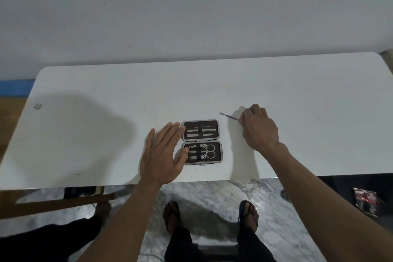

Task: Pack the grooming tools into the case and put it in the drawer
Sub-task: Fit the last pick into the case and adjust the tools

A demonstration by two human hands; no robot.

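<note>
Case first: small dark-brown zip case with a grey rim [201,141] lying open flat like a book near the front edge of the white rectangular tabletop [106,83]. Far half holds a couple of thin silver picks and flatter files under a black elastic strap, near half has the clippers and small round-handled scissors [209,151] strapped in too, so most of the kit looks packed already.

One piece is out: a thin silver metal pick with a pointed tip [228,115], off to the right of the case and clear of it. Right hand [258,128] has its fingers curled in tight and pinches the pick by its tail end, tip pointing toward the case. Can't tell if the tip is touching the table or just off it. My guess is holding it by the tail makes it easier to slide under a strap.

Left hand [162,154] is spread flat and wide, holding nothing, fingertips at the case's left edge and thumb touching the near half. Looks like it's there to stop the case skating around while the pick goes in.

Haven't spotted the drawer anywhere in view. Below the table edge, just marble-looking floor and sandalled feet.
</note>
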